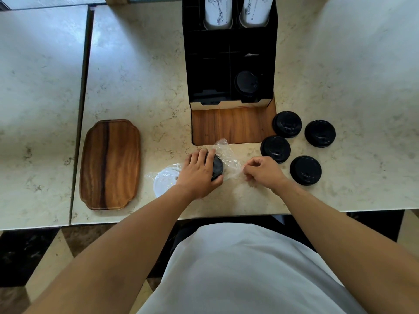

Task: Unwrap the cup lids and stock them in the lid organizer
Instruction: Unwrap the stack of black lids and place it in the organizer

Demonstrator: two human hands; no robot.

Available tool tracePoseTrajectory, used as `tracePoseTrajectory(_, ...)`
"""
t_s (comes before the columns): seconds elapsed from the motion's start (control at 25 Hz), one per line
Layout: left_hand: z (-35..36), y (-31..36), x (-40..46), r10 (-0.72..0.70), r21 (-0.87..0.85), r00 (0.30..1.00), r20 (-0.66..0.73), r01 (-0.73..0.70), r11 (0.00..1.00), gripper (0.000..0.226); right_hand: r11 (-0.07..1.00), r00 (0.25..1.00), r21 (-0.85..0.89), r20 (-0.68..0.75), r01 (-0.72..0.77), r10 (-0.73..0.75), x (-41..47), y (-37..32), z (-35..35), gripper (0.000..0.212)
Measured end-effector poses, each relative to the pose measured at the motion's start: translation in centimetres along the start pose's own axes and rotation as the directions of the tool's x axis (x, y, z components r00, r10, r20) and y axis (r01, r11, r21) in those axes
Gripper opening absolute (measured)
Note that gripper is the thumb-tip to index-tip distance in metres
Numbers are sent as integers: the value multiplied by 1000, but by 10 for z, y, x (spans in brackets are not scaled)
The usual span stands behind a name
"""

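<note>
Left hand (pixel 199 171) grip curled over the black lid stack (pixel 216 167), pinning it on the desk (pixel 158 87). Right hand (pixel 263 169) pinches the clear wrap (pixel 229 159) just right of the stack — organizer (pixel 229 64) beyond.

blk lid stack (pixel 217 167) half in clear wrap (pixel 229 160), 4 lids (pixel 286 124) loose

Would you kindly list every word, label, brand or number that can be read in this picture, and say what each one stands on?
No text here can be read.
Left paper cup: dark line drawing and small print, too blurred to read.
Right paper cup: a line of small print and large dark marks cut off by the frame edge, unreadable.
Black lids: raised moulded marks, too small to make out.
Lid organizer: no lettering visible.
</note>
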State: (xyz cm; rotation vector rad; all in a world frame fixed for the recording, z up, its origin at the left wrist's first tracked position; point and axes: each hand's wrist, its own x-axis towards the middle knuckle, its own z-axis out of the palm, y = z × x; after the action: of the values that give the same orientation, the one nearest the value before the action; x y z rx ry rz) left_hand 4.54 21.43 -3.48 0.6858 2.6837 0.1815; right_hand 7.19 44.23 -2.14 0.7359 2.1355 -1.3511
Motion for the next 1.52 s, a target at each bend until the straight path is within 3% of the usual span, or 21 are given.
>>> tracePoseTrajectory(0.32,1,-1,0,0,-10,1000,-7,0,1000,85,998,981,62,-192,-27,38,-2,1,12,14)
tracePoseTrajectory(0.44,1,-1,0,3,-18,1000,-11,-3,1000,85,980,987,200,-159,13,19,-2,5,9,8)
tracePoseTrajectory(0.52,1,-1,0,4,-19,1000,-17,-5,1000,85,972,995,220,-80,82,-66,-4,8,6,24)
tracePoseTrajectory(0.64,1,-1,-1,4,-30,1000,-11,-4,1000,84,965,968,-88,-25,248,-251,-7,6,5,43)
tracePoseTrajectory(0.72,0,0,0,5,-36,1000,-12,-6,999,84,910,938,-243,-7,335,-347,-5,3,9,33)
tracePoseTrajectory(0.84,-2,0,-1,8,-37,1000,-7,-8,999,84,899,920,-273,-94,343,-380,-4,-2,14,11)
tracePoseTrajectory(0.92,-2,0,-1,12,-37,1000,-8,-13,999,84,941,922,-197,-223,276,-317,-6,-3,14,9)
tracePoseTrajectory(1.0,-2,-1,-1,13,-33,1000,-12,-13,999,84,987,940,-25,-303,157,-157,-5,1,12,8)
tracePoseTrajectory(1.08,-2,0,-1,11,-27,1000,-15,-11,1000,84,988,960,139,-279,62,-21,-5,9,12,7)
tracePoseTrajectory(1.16,-2,0,-1,12,-24,1000,-16,-13,1000,83,975,967,219,-254,45,13,-7,10,13,5)
tracePoseTrajectory(1.28,-2,-1,-1,10,-24,1000,-11,-10,1000,83,983,936,120,-339,140,-92,-13,-3,12,9)
tracePoseTrajectory(1.4,-2,-1,-1,9,-29,1000,-11,-9,1000,83,926,818,-179,-434,333,-378,-14,-17,12,13)
tracePoseTrajectory(1.48,-2,0,-2,9,-35,1000,-16,-9,999,83,850,779,-302,-350,433,-521,-11,-22,17,17)
tracePoseTrajectory(1.52,-3,0,-2,9,-38,1000,-17,-10,999,83,835,798,-319,-280,447,-534,-8,-23,20,22)
